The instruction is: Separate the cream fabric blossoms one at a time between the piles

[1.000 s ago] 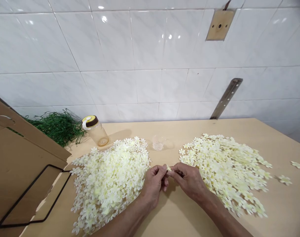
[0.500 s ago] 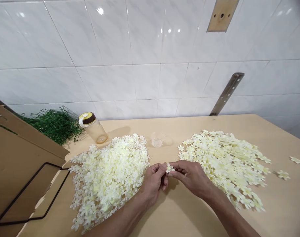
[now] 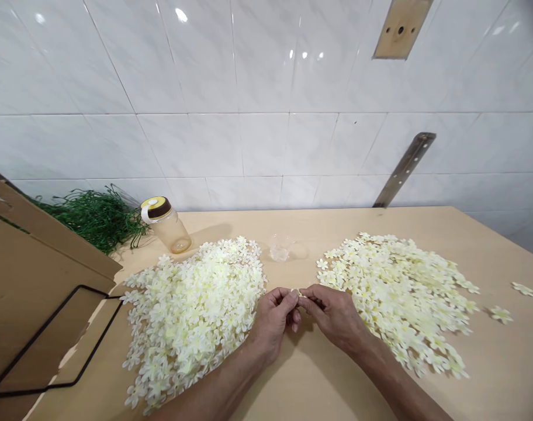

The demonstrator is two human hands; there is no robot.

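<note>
White tiles back the tan table point(image 3: 319, 374) where my left hand point(image 3: 273, 318) and right hand point(image 3: 334, 316) meet fingertip to fingertip, both pinching one small flower point(image 3: 296, 292) between the left pile point(image 3: 191, 310) and right pile point(image 3: 398, 292), each within easy reach.

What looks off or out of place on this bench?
Little. Two stray flowers lie on the table right of the right pile, apart from it. The bottle lies tilted on its side near the wall. Both hands, left hand and right hand, pinch one flower.
</note>
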